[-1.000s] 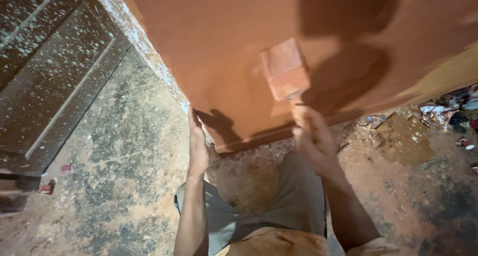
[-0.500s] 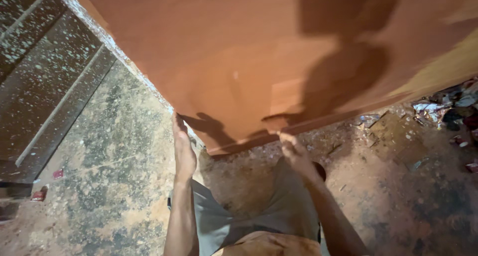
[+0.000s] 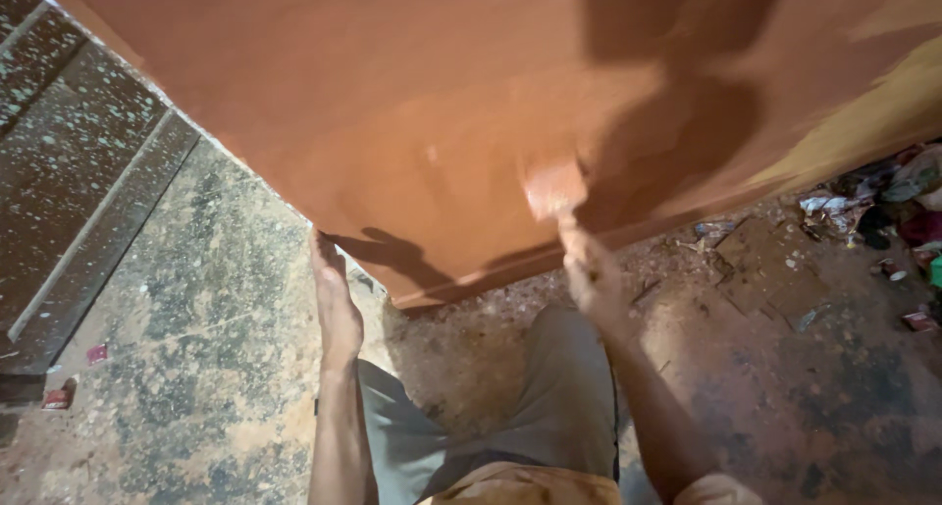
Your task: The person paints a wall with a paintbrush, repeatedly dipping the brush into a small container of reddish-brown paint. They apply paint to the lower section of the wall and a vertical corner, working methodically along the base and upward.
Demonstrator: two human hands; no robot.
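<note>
wet orange-brown paint is being spread on a big board (image 3: 412,122) standing on the floor (image 3: 177,368). the brush (image 3: 554,189) is gripped by the right hand (image 3: 592,274); its fingers are clenched. the board's edge is steadied by the left hand (image 3: 336,299), fingers flat. long, even strokes would work best.

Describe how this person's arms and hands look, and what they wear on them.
Both forearms are bare, with no sleeves in view. The left hand and right hand wear no gloves. No watch, ring or band shows, though the right hand is blurred.
</note>
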